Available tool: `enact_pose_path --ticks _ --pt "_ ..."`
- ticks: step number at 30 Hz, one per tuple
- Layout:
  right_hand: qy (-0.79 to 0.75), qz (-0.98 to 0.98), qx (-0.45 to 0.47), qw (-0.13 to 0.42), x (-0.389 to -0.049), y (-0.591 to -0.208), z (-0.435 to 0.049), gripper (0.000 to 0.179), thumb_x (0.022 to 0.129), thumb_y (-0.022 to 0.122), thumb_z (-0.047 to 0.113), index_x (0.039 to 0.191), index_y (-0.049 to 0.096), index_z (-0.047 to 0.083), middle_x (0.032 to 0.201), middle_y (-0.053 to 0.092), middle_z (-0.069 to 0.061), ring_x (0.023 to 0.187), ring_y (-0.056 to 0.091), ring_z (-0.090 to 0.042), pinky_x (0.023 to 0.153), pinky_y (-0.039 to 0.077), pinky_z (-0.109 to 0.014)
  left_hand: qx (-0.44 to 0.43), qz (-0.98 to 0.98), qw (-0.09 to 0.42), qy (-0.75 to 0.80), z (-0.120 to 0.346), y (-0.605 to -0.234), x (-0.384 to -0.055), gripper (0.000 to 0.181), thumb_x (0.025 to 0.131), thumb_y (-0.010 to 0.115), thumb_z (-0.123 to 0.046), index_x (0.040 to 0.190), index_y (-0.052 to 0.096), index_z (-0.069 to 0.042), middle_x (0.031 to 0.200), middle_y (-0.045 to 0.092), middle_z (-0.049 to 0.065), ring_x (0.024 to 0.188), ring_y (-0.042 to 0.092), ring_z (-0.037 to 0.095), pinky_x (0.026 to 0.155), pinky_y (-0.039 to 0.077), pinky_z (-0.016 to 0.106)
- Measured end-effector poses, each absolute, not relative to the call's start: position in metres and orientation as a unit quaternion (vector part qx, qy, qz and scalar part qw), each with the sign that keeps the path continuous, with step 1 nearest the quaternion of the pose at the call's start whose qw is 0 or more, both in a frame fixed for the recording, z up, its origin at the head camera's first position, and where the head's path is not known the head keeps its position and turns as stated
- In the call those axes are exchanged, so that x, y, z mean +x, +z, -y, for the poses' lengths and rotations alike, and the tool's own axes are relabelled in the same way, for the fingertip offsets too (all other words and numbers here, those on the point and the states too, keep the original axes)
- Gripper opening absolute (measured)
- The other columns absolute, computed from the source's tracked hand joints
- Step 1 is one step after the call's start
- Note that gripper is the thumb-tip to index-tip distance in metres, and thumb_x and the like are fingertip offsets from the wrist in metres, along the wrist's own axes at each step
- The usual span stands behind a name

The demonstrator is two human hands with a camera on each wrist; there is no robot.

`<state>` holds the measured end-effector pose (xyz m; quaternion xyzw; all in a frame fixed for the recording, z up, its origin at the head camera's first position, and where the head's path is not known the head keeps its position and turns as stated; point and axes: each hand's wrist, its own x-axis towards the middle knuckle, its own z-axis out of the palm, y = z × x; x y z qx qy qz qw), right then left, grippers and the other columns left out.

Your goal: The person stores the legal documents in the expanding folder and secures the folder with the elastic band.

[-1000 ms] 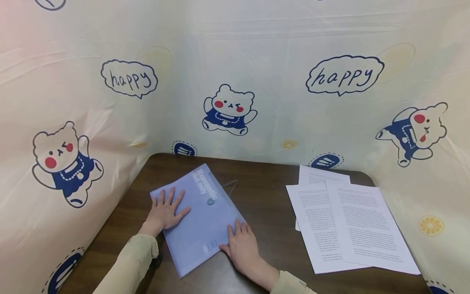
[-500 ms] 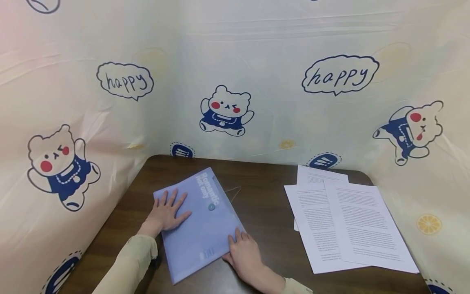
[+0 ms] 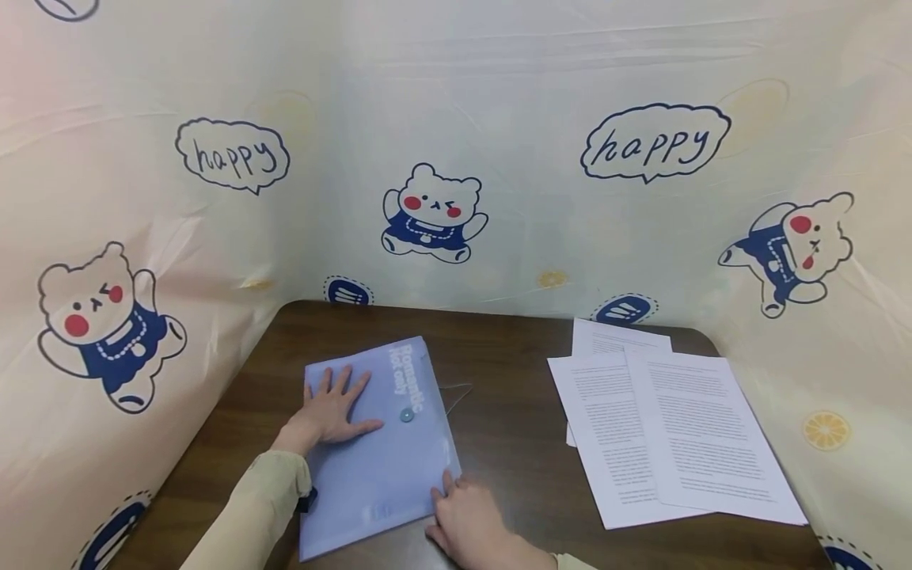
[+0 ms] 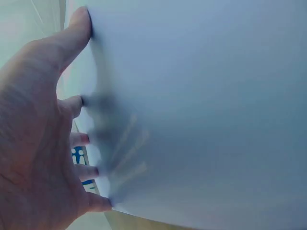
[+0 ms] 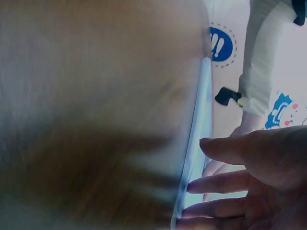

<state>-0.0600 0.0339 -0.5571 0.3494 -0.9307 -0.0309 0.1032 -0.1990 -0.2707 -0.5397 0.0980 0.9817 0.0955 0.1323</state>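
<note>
A translucent lilac-blue document folder lies flat on the dark wooden table, its long sides slightly slanted. White lettering and a round button show on its face, and a thin string loops out past its right edge. My left hand rests on the folder's upper left part with spread fingers; in the left wrist view the fingertips press its surface. At the lower right corner, my right hand touches the folder's edge. The right wrist view shows its fingers fairly straight against that edge, thumb apart.
Several printed paper sheets overlap on the right side of the table, apart from the folder. A pale curtain with bear and "happy" prints encloses the back and sides. A dark band sits at the left sleeve's cuff.
The folder has turned clockwise and slid a little toward me. My right hand has moved nearer with its lower right corner, while my left hand stays spread on top.
</note>
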Motion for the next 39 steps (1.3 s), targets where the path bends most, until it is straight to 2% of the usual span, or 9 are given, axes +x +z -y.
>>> enact_pose_path --ticks 6,9,12,16,19,26,33,35,39 --pt "-0.040 0.932 0.357 0.045 -0.053 -0.558 -0.031 0.052 0.093 0.078 0.065 0.123 0.084 0.022 0.128 0.081 -0.011 0.105 0.079 -0.021 0.087 0.064 -0.032 0.111 -0.980 0.127 0.103 0.269 -0.543 -0.197 0.111 0.092 0.070 -0.078 0.174 0.030 -0.015 0.181 0.017 0.032 0.165 0.007 0.066 0.124 0.007 0.091" --pt "-0.043 0.935 0.352 0.018 -0.049 -0.547 -0.029 0.049 0.093 0.079 0.064 0.121 0.085 0.025 0.129 0.082 -0.008 0.108 0.080 -0.021 0.082 0.066 -0.032 0.120 -0.979 0.124 0.109 0.268 -0.544 -0.196 0.111 0.092 0.071 -0.077 0.174 0.030 -0.016 0.181 0.017 0.031 0.165 0.007 0.065 0.124 0.007 0.090" --pt "-0.062 0.933 0.354 0.001 -0.044 -0.532 -0.028 0.045 0.093 0.078 0.065 0.119 0.085 0.029 0.129 0.082 -0.003 0.103 0.078 -0.014 0.080 0.063 -0.026 0.126 -0.978 0.122 0.111 0.267 -0.543 -0.195 0.110 0.091 0.072 -0.077 0.174 0.031 -0.017 0.181 0.017 0.030 0.166 0.008 0.064 0.126 0.007 0.089" --pt "-0.085 0.919 0.383 0.051 -0.039 -0.534 -0.031 0.047 0.092 0.076 0.070 0.117 0.086 0.031 0.123 0.083 -0.001 0.093 0.073 -0.009 0.082 0.058 -0.020 0.134 -0.977 0.122 0.113 0.264 -0.543 -0.198 0.110 0.090 0.074 -0.077 0.174 0.033 -0.017 0.181 0.018 0.029 0.166 0.009 0.064 0.126 0.007 0.089" --pt "-0.093 0.906 0.403 0.095 -0.037 -0.538 -0.033 0.048 0.091 0.076 0.071 0.115 0.087 0.031 0.118 0.084 -0.001 0.093 0.073 -0.009 0.090 0.057 -0.018 0.141 -0.975 0.128 0.115 0.262 -0.543 -0.201 0.111 0.089 0.075 -0.077 0.174 0.034 -0.018 0.182 0.017 0.028 0.166 0.009 0.064 0.126 0.006 0.089" --pt "-0.091 0.889 0.438 0.095 -0.034 -0.543 -0.037 0.049 0.099 0.066 0.071 0.117 0.085 0.030 0.118 0.084 -0.002 0.105 0.077 -0.012 0.102 0.056 -0.019 0.162 -0.970 0.137 0.118 0.254 -0.542 -0.209 0.111 0.088 0.079 -0.073 0.174 0.034 -0.019 0.183 0.015 0.027 0.166 0.007 0.063 0.126 0.007 0.089" --pt "-0.074 0.849 0.488 0.189 -0.035 -0.555 -0.051 0.043 0.099 0.065 0.066 0.113 0.086 0.031 0.113 0.085 -0.005 0.098 0.078 -0.011 0.097 0.060 -0.024 0.169 -0.966 0.142 0.134 0.248 -0.539 -0.210 0.114 0.085 0.079 -0.077 0.174 0.034 -0.021 0.183 0.015 0.027 0.166 0.006 0.063 0.125 0.004 0.089" --pt "-0.064 0.843 0.492 0.206 -0.035 -0.559 -0.057 0.042 0.099 0.066 0.065 0.114 0.086 0.031 0.115 0.085 -0.007 0.098 0.078 -0.012 0.097 0.061 -0.026 0.175 -0.965 0.131 0.145 0.250 -0.546 -0.213 0.114 0.084 0.076 -0.082 0.174 0.034 -0.027 0.184 0.015 0.025 0.166 0.005 0.064 0.124 0.004 0.090" --pt "-0.032 0.854 0.487 0.182 -0.033 -0.563 -0.066 0.044 0.102 0.064 0.065 0.118 0.086 0.029 0.119 0.084 -0.012 0.100 0.078 -0.017 0.098 0.063 -0.030 0.185 -0.962 0.128 0.155 0.245 -0.552 -0.214 0.113 0.083 0.073 -0.086 0.174 0.034 -0.031 0.184 0.015 0.024 0.166 0.004 0.065 0.123 0.003 0.092"
